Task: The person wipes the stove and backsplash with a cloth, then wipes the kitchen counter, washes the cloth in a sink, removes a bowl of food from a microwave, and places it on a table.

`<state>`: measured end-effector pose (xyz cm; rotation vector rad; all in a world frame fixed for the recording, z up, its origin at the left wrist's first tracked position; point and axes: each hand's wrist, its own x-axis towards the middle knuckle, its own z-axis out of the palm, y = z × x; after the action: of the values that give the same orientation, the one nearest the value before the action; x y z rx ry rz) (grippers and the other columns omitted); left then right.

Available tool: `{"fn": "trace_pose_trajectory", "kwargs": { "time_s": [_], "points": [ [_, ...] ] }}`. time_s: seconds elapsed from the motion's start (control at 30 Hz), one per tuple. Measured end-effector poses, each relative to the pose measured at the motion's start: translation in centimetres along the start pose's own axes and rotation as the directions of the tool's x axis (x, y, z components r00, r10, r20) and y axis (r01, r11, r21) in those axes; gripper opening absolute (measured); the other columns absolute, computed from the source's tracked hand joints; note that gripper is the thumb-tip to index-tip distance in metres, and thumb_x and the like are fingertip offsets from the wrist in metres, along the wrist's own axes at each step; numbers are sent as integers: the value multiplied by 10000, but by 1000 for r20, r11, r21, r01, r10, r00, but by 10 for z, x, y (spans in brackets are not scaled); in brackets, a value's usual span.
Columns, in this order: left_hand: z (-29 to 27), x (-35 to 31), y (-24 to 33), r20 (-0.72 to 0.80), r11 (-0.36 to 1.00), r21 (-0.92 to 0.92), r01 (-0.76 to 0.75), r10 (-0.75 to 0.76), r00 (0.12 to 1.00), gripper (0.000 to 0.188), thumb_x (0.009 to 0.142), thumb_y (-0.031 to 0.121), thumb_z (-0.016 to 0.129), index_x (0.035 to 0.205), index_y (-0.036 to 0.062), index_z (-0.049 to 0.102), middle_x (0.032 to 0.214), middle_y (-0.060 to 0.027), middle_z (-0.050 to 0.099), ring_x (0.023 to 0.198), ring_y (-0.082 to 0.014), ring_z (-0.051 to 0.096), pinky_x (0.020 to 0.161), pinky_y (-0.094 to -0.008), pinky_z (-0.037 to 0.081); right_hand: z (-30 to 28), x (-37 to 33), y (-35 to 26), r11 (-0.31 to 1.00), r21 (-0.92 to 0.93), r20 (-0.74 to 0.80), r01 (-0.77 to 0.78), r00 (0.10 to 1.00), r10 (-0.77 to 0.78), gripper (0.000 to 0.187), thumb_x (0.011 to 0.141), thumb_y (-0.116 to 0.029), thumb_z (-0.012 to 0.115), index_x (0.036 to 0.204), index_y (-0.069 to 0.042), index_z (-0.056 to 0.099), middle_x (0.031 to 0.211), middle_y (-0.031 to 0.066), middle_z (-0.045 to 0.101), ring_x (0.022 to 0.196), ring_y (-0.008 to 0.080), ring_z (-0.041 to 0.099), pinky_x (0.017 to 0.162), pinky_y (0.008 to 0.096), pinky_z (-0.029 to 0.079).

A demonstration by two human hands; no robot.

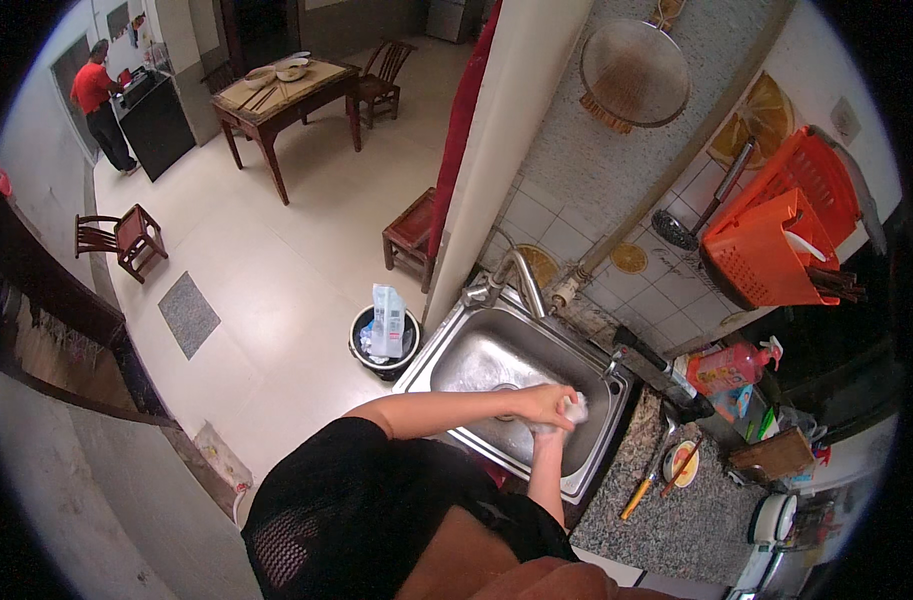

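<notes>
Over the right part of the steel sink (463, 372), my two hands are together. My left hand (546, 404) reaches across from the left with its fingers curled against my right hand (550, 428) and a small white, foamy-looking thing (576, 409). Most of my right hand's fingers are hidden by the left fingers and the white thing, which is too small to name. The curved faucet (521, 272) stands at the sink's far edge, with the sink drain (504, 390) left of my hands.
On the granite counter (636, 556) to the right are a yellow-handled utensil (636, 498), a small bowl (684, 452) with chopsticks across it, and a pink pump bottle (726, 368). A trash bin (354, 345) stands left of the sink. A person in red (94, 88) stands far left.
</notes>
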<state>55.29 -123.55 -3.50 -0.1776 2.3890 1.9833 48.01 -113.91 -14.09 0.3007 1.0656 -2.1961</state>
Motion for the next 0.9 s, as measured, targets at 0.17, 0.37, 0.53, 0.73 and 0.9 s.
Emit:
{"fn": "trace_pose_trajectory", "kwargs": {
  "time_s": [0.17, 0.37, 0.53, 0.73, 0.9],
  "points": [
    [-1, 42, -39, 332, -105, -940, 324, -81, 940, 279, 835, 252, 478, 991, 21, 484, 994, -129, 532, 784, -194, 572, 700, -337, 489, 29, 0, 2, 849, 510, 268, -138, 963, -5, 359, 810, -203, 527, 1108, -68, 379, 1004, 28, 468, 853, 155, 486, 746, 272, 432],
    [12, 94, -64, -540, 665, -584, -465, 109, 834, 199, 816, 63, 417, 1010, 90, 386, 805, -70, 502, 623, -158, 538, 515, -291, 483, 68, -5, 13, 767, 558, 477, -317, 879, 17, 403, 815, -204, 522, 1147, -62, 344, 1059, 43, 448, 930, 182, 467, 788, 281, 416],
    [-19, 78, -57, -788, 967, 226, -121, 254, 561, 121, 806, 51, 366, 853, 55, 478, 771, -86, 521, 664, -171, 538, 590, -324, 435, 80, -47, 28, 977, -200, 192, 74, 981, -35, 524, 835, -254, 475, 1238, -26, 229, 1154, 77, 394, 1065, 246, 390, 879, 301, 346],
    [-3, 46, -67, -32, 136, -991, -4, -203, 979, 267, 828, 275, 344, 981, 100, 476, 946, -47, 525, 841, -169, 511, 717, -311, 415, 85, -10, 3, -194, -811, 577, 552, 704, -414, 473, 836, -340, 404, 1254, -135, 316, 1262, 206, 293, 1159, 344, 254, 953, 419, 199],
    [30, 51, -47, -100, 111, -991, -75, -235, 967, 433, 851, 448, 317, 1122, 131, 435, 1089, -12, 486, 964, -163, 466, 817, -296, 384, 84, 30, -30, -125, -884, 435, 451, 695, -572, 295, 843, -250, 395, 1097, -123, 478, 1154, 146, 406, 1037, 325, 366, 882, 426, 275]
  ]
}}
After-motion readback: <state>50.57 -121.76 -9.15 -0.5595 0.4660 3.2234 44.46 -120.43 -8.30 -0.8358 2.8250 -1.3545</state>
